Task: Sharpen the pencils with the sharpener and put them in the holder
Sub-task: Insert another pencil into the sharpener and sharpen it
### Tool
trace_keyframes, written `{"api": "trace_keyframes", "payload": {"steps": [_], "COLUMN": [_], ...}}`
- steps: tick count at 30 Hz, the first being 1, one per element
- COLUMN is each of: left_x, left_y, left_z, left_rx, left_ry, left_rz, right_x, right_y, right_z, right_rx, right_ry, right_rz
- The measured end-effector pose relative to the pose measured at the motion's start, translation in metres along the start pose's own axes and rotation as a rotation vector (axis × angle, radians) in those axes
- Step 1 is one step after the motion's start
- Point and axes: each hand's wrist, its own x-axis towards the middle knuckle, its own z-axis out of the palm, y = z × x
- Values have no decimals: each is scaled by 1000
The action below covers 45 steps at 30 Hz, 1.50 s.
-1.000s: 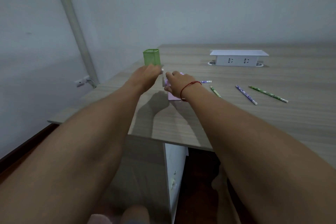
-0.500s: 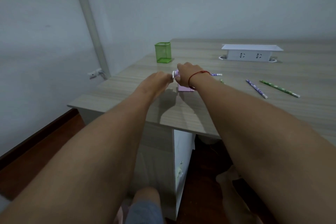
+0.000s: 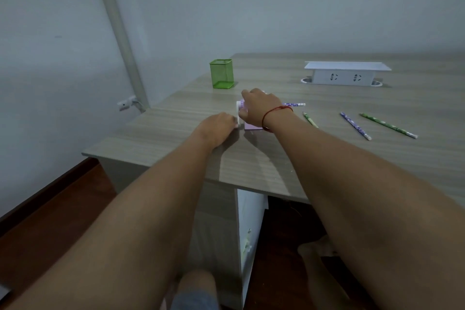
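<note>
Wood-grain desk against grey wall; right hand grips pink sharpener, left hand pinches crank.

Our right hand covers most of the pink sharpener; only its lower corner shows beneath our wrist. The purple pencil shows just its far end beyond that wrist. Our left hand curls over the white crank, fingertips unseen.

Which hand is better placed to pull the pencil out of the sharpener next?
Likely right: the right hand holds the sharpener, and the pencil sticks out on its side; the left hand grips the crank.
</note>
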Motion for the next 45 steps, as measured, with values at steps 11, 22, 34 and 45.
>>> {"api": "trace_keyframes", "payload": {"steps": [11, 22, 34, 45], "left_x": [45, 0, 4, 35], "left_y": [-27, -8, 3, -19], "left_z": [-46, -57, 3, -11], "left_rx": [216, 26, 84, 65], "left_ry": [130, 301, 4, 29], "left_rz": [150, 129, -52, 65], "right_x": [2, 3, -2, 3], "right_y": [6, -1, -1, 8], "right_z": [1, -8, -3, 2], "right_rx": [-22, -64, -58, -29], "right_ry": [26, -48, -6, 27], "right_rz": [-64, 28, -6, -59]}}
